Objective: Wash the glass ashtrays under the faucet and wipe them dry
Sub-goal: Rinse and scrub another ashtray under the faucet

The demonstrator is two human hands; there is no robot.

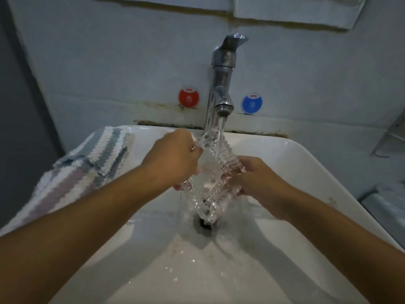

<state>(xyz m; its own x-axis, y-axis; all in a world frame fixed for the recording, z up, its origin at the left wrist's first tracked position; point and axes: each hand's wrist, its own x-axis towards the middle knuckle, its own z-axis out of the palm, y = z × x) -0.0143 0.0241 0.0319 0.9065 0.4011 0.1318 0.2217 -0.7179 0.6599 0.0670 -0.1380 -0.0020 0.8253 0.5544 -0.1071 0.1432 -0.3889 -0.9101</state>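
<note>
While the faucet (221, 84) runs at 12 o'clock, left hand (175, 159) and right hand (256, 178) grip the ashtray (210, 172) edges, apparently tilted for drainage

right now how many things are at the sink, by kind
glass ashtray: 1
faucet: 1
striped towel: 1
round wall stickers: 2, red and blue
sink: 1
total: 6
</note>
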